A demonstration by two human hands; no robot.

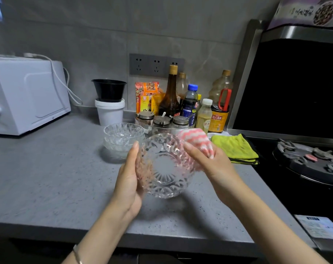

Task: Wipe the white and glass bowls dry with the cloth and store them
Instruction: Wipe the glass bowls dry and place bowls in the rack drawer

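Cups bowl [164,166] in left hand [129,183], pinches cloth [196,140] on its rim with right hand [215,166], above open counter [47,178] near front edge.

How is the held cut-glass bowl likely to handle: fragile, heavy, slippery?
Probably fragile: the glass bowl is clear faceted glass above a hard countertop. Likely heavy for its size, since the walls look thick. Its facets may aid the left hand gripping it.

Dim, soft-focus, wide-angle edge distortion.
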